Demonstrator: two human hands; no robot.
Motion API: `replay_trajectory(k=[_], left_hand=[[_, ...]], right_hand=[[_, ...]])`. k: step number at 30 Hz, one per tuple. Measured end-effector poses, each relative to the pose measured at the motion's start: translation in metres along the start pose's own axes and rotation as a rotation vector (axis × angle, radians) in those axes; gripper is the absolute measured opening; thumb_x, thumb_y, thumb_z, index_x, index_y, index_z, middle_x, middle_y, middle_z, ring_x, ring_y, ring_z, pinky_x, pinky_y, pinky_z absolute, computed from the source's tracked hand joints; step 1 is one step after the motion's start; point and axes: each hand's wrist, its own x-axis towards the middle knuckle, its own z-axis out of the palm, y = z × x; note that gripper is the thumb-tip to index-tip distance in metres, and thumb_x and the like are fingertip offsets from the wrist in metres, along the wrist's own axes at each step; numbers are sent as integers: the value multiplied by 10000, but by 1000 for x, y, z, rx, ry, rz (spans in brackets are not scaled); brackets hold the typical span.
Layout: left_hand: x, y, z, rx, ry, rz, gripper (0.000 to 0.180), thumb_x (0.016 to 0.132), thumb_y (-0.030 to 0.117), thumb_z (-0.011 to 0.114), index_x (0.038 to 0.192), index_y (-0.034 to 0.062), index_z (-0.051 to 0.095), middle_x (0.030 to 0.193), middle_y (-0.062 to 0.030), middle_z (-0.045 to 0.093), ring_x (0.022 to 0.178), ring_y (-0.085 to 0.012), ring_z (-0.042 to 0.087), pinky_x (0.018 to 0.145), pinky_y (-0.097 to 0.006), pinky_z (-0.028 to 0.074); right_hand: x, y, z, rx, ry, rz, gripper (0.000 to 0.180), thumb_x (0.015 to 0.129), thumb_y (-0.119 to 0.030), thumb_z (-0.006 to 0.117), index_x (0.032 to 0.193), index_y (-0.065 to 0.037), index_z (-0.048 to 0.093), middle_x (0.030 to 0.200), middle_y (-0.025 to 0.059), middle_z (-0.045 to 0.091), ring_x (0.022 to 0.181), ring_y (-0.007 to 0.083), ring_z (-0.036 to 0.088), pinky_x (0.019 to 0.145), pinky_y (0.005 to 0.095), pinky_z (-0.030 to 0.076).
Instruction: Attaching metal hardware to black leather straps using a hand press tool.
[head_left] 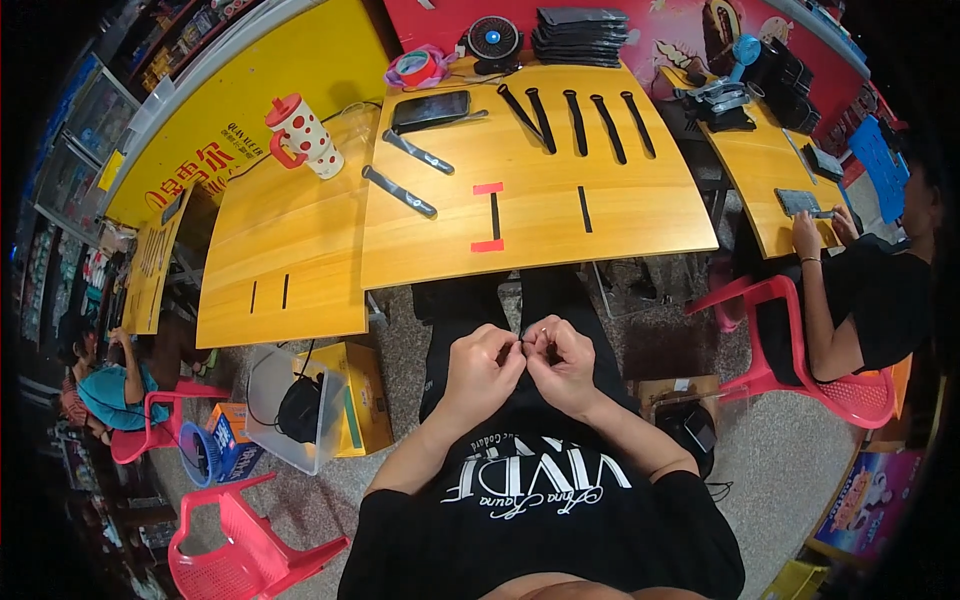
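Observation:
My left hand (487, 368) and my right hand (560, 366) meet above my lap, just off the front edge of the wooden table (640, 235). Thumbs and fingertips of both are pinched together. Something small and dark may lie between them, too small to name. On the table ahead, a thin black strip (494, 216) lies between two pieces of red tape (488, 246). Another black strip (585, 209) lies to its right. Farther back are several black straps with looped ends (576, 124). Two dark straps in clear wrapping (400, 191) lie at the left.
A phone (432, 110), a small black fan (494, 42) and stacked black packets (580, 36) occupy the table's back. A dotted tumbler (303, 138) stands left. A clear bin (298, 405) and pink chair (235, 535) sit lower left. One person (850, 300) works at right, another (105, 385) at left.

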Motion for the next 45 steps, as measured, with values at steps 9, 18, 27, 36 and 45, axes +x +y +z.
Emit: replay_trajectory(k=[9,18,27,36,45], left_hand=[[-4,-33,3,-772,-102,-544,79,886,-3,599,840,-10,663,709,-44,655,531,-81,582,453,-188,432],[-7,-24,9,-758,-184,-495,69,889,17,607,878,-7,671,694,-21,636,516,-48,554,426,-177,417],[7,-4,8,-96,57,271,131,838,-18,658,965,-26,625,869,-96,648,717,-167,624,672,-266,500],[5,-20,8,-866,-144,-314,148,960,10,563,1065,-48,650,887,-85,699,762,-123,657,696,-260,564],[8,-25,0,-906,-199,-296,135,958,15,581,1048,-49,658,870,-97,692,743,-134,651,676,-255,543]], right_hand=[[3,12,-5,558,29,379,280,771,143,624,793,-71,445,846,87,603,643,51,488,521,185,367],[10,2,-26,149,-230,240,174,853,26,663,860,-24,497,804,28,547,656,50,483,560,211,393],[15,-5,-26,272,-162,340,104,882,23,624,905,-10,528,776,19,557,661,56,515,574,209,414],[28,-27,-28,439,-132,558,76,936,-17,605,1004,-3,575,792,51,610,548,80,499,482,211,377],[29,-23,-41,-418,-273,-122,70,865,20,640,929,4,618,785,152,590,654,323,618,550,359,466]])
